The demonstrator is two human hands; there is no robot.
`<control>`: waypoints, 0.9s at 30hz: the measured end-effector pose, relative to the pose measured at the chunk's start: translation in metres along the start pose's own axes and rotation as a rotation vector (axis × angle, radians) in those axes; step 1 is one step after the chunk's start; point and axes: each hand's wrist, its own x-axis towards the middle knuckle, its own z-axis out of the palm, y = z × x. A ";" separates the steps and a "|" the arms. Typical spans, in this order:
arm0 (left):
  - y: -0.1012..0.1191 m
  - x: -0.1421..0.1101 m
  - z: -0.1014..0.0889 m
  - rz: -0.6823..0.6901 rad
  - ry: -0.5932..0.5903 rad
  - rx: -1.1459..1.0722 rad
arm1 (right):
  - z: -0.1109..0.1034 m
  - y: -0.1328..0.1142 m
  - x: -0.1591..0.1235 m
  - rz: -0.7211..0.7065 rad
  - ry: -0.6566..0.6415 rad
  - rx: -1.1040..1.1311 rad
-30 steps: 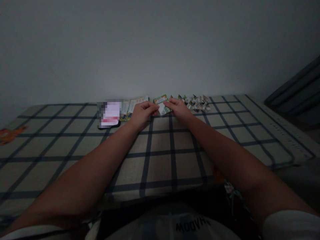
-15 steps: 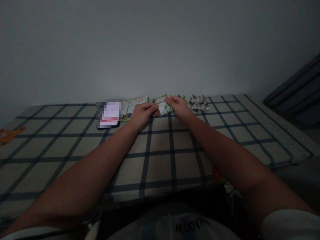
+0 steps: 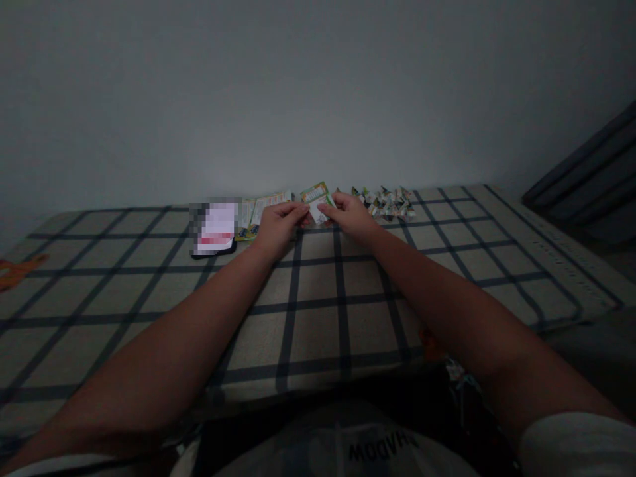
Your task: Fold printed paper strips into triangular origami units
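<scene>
Between my two hands is a piece of printed paper, green and orange at its top with a white part folded lower down. My left hand pinches its left edge between thumb and fingers. On the right side, my right hand grips it with the thumb lying across the white part. Left of my left hand lie printed sheets with columns of text. Just right of my right hand sits a group of small folded paper pieces with pointed tips.
A phone with a blurred-out screen lies left of the printed sheets. The checked tablecloth covers the table, which meets a plain wall. An orange item lies at the far left, and dark striped fabric hangs at the right.
The paper has turned and shifted slightly left between my hands. My right thumb has moved from its upper edge down onto the white part.
</scene>
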 end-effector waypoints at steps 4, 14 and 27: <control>-0.001 0.001 -0.002 0.023 -0.003 0.077 | 0.000 -0.001 -0.001 -0.008 -0.010 -0.042; -0.001 0.003 -0.003 0.202 0.098 0.159 | 0.007 -0.005 -0.007 0.127 -0.094 0.081; 0.002 -0.001 0.001 0.047 0.093 0.020 | 0.007 -0.011 -0.011 0.044 -0.077 -0.052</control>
